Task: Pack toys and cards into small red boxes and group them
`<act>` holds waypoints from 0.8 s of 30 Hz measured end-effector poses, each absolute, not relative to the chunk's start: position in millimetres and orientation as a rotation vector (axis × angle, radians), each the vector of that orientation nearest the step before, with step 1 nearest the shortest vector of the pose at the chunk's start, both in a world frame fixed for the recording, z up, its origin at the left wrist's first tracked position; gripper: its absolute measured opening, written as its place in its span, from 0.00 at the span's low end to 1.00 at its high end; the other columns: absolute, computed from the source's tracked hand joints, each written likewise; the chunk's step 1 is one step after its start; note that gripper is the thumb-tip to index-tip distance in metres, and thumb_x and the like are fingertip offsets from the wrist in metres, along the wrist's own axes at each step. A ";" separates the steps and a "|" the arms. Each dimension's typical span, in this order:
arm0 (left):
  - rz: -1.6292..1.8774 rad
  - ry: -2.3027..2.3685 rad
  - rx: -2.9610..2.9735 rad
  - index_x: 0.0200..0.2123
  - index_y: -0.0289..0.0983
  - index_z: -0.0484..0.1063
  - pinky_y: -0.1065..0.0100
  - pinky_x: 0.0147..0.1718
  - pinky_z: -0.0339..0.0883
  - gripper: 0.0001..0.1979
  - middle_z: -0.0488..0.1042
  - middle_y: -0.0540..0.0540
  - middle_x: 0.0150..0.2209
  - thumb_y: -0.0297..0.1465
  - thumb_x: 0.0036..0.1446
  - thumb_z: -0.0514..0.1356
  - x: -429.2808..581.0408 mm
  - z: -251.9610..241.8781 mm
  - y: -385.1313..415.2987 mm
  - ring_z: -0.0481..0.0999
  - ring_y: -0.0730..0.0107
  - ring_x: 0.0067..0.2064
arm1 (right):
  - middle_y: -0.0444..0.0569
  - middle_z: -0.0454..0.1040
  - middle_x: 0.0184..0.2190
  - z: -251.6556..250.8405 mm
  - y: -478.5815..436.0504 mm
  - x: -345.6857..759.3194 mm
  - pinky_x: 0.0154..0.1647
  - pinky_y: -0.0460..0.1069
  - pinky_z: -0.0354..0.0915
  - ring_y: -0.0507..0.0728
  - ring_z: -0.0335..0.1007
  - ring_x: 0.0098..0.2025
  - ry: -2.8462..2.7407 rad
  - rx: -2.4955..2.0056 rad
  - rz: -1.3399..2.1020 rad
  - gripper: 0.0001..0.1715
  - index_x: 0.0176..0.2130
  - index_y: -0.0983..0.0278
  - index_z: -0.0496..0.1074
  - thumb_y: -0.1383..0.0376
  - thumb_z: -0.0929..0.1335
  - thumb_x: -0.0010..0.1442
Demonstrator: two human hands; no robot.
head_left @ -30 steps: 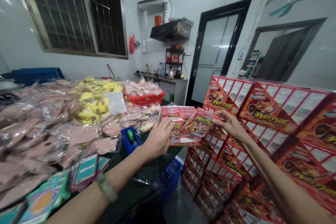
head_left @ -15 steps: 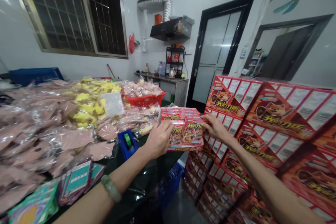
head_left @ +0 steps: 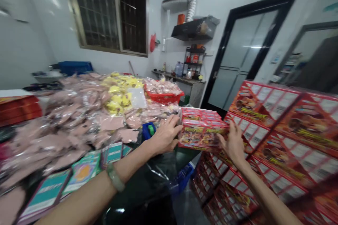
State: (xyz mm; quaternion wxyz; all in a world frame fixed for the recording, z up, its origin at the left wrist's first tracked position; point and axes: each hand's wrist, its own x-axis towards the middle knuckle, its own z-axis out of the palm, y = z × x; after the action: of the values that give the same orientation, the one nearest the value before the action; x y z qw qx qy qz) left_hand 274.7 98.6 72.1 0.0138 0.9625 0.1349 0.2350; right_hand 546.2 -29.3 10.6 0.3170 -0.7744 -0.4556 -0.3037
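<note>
A: What do I have in the hands?
B: One item, an end each, from what I see on the head feed. Left hand (head_left: 166, 134) grasps the left end of the red display box (head_left: 194, 146). Right hand (head_left: 234, 144) grips its right end, thumb at the front.
A: Where's the box?
B: Straight ahead, between the hands, above the far edge of the dark table (head_left: 182, 157). I can't tell whether it rests there or is lifted.
A: Contents?
B: Small red packs (head_left: 192, 136), standing at the front, more in rows behind. Print is too blurred for me to read.
A: Left side?
B: Blue tape dispenser (head_left: 145, 132) with a green roll, just beside the left hand. Past that, a wide heap of pink pieces in clear bags (head_left: 79, 121), yellow pieces (head_left: 116, 95) on top toward the back, white square packet (head_left: 138, 97) next to them. Red basket (head_left: 165, 97) behind, filled with more bagged pink. Teal-fronted cards (head_left: 44, 193) lie near me, left of the forearm. Green bangle (head_left: 115, 178) on the left wrist.
A: Right side?
B: Stack of red cartons (head_left: 280, 147), several layers, just beside the right hand. Blue crate (head_left: 185, 176) low down, between table and stack.
</note>
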 end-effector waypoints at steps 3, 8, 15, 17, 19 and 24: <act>0.640 0.470 3.003 0.50 0.34 0.66 0.51 0.57 0.56 0.22 0.60 0.35 0.59 0.26 0.49 0.61 204.2 83.7 74.9 0.58 0.51 0.61 | 0.67 0.63 0.51 19.4 -17.4 500.8 0.50 0.65 0.63 0.71 0.60 0.55 -1.351 -1.730 -0.878 0.34 0.60 0.71 0.56 0.57 0.62 0.59; 0.486 0.807 2.908 0.50 0.38 0.66 0.59 0.50 0.64 0.18 0.69 0.40 0.53 0.29 0.54 0.58 79.7 81.9 33.0 0.68 0.59 0.54 | 0.55 0.74 0.40 29.5 24.3 369.3 0.44 0.58 0.68 0.63 0.72 0.40 -1.754 -1.219 -0.576 0.18 0.48 0.62 0.68 0.60 0.64 0.59; 0.652 2.416 2.402 0.51 0.35 0.68 0.44 0.50 0.59 0.19 0.68 0.33 0.53 0.34 0.58 0.52 -119.5 45.1 24.4 0.62 0.43 0.57 | 0.48 0.78 0.32 42.5 76.2 138.4 0.35 0.48 0.68 0.54 0.74 0.32 -2.246 -0.798 0.439 0.13 0.39 0.62 0.71 0.65 0.59 0.62; 0.449 2.715 2.140 0.56 0.36 0.64 0.37 0.46 0.58 0.26 0.61 0.30 0.58 0.41 0.56 0.52 -161.7 28.1 22.8 0.52 0.34 0.61 | 0.48 0.77 0.35 44.7 98.3 75.5 0.39 0.46 0.66 0.52 0.73 0.35 -2.364 -0.781 0.563 0.17 0.45 0.64 0.69 0.69 0.56 0.63; 0.311 2.781 1.990 0.58 0.39 0.62 0.36 0.43 0.57 0.30 0.60 0.30 0.59 0.46 0.54 0.53 -186.3 10.5 19.5 0.52 0.30 0.60 | 0.50 0.76 0.40 43.9 120.6 17.9 0.42 0.46 0.64 0.53 0.72 0.40 -2.394 -0.810 0.547 0.17 0.47 0.65 0.68 0.69 0.56 0.63; 0.330 2.829 1.976 0.59 0.42 0.60 0.38 0.47 0.52 0.29 0.57 0.32 0.62 0.47 0.56 0.51 -193.0 -19.5 12.1 0.50 0.33 0.62 | 0.61 0.73 0.45 28.6 147.5 -86.3 0.48 0.55 0.59 0.64 0.67 0.49 -2.441 -0.984 0.472 0.18 0.47 0.69 0.66 0.63 0.63 0.58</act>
State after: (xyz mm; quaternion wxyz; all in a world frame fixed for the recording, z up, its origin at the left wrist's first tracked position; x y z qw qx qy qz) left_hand -193.0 12.1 -19.5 -0.1620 0.5625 0.8053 0.0938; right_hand -86.3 147.5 28.6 0.2317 -0.3581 -0.8880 0.1716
